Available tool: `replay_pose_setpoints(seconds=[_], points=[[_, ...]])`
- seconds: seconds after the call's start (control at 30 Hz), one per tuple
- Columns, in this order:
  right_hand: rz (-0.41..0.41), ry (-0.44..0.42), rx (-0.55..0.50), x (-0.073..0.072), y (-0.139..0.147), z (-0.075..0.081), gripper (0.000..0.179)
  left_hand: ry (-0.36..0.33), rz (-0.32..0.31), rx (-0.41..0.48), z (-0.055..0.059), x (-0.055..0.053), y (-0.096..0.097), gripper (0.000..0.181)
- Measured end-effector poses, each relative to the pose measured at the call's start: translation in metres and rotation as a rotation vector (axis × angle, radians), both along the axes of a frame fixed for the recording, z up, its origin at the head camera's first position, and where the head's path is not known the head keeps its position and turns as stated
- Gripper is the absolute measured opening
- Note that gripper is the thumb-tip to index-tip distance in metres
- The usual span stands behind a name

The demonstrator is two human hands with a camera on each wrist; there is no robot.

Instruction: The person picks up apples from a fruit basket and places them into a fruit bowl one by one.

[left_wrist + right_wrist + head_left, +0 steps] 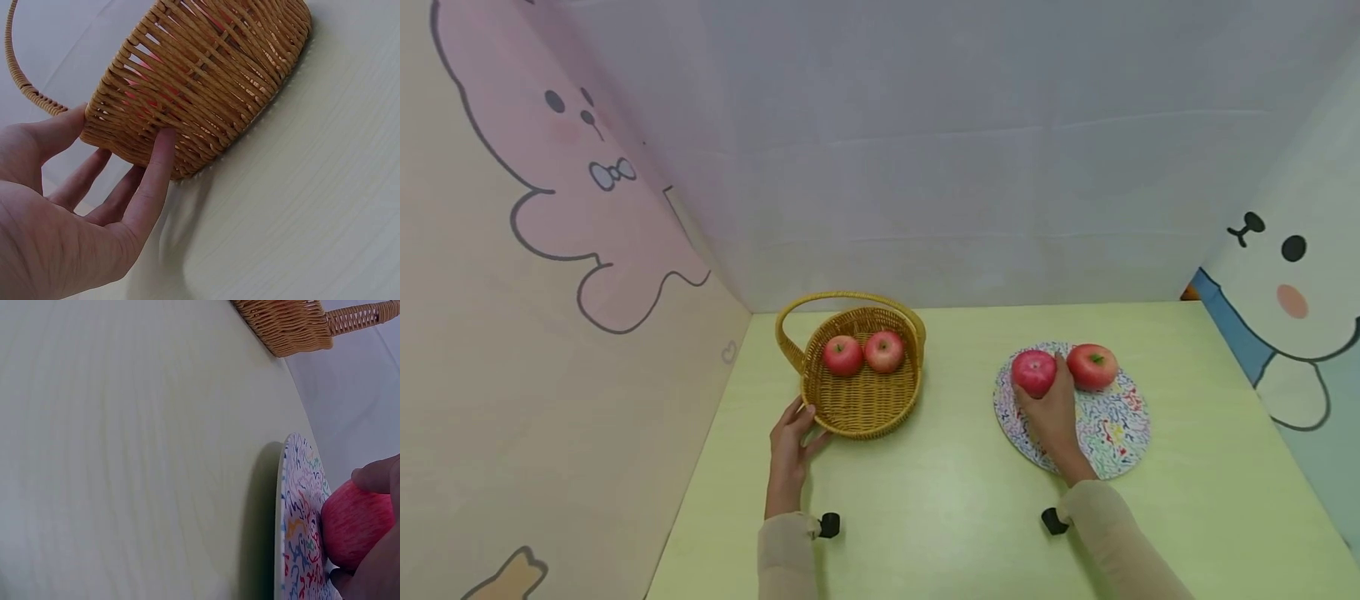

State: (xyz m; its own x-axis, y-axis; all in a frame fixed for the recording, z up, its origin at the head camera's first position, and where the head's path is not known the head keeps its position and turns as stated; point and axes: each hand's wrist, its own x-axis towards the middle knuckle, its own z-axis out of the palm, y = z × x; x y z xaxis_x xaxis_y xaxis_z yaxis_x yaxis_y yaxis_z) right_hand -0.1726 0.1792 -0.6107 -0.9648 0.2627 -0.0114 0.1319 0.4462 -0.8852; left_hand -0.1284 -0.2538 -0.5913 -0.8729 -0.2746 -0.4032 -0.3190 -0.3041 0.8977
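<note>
A round wicker basket with a tall handle stands left of the middle, two red apples inside it. My left hand holds the near left side of the basket: in the left wrist view the thumb is at the rim and the fingertips touch the woven wall. On the right lies a round plate with a colourful squiggle pattern. My right hand grips a red apple at the plate's left part, thumb and fingers on opposite sides. Beside it another apple rests on the plate.
The pale yellow-green table has a bare stretch between basket and plate. A light curtain-like backdrop rises behind it, with cartoon-printed panels on the left and right. Black wrist devices sit at both cuffs.
</note>
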Motion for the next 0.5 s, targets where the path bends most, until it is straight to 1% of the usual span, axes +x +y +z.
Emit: replay_pose_setpoints(seconds=[0.1, 0.3, 0.5], points=[[-0.006, 0.013, 0.009, 0.0005, 0.0013, -0.0010, 0.100, -0.005, 0.004, 0.004, -0.0009, -0.0017, 0.0008, 0.057], [-0.020, 0.016, 0.030, 0.0038, 0.0012, -0.0009, 0.101, -0.006, 0.001, 0.002, -0.0010, -0.0006, 0.0006, 0.057], [-0.030, 0.037, 0.008, 0.0085, 0.0009, 0.0008, 0.101, 0.002, -0.005, -0.002, -0.0006, -0.0005, 0.0002, 0.058]])
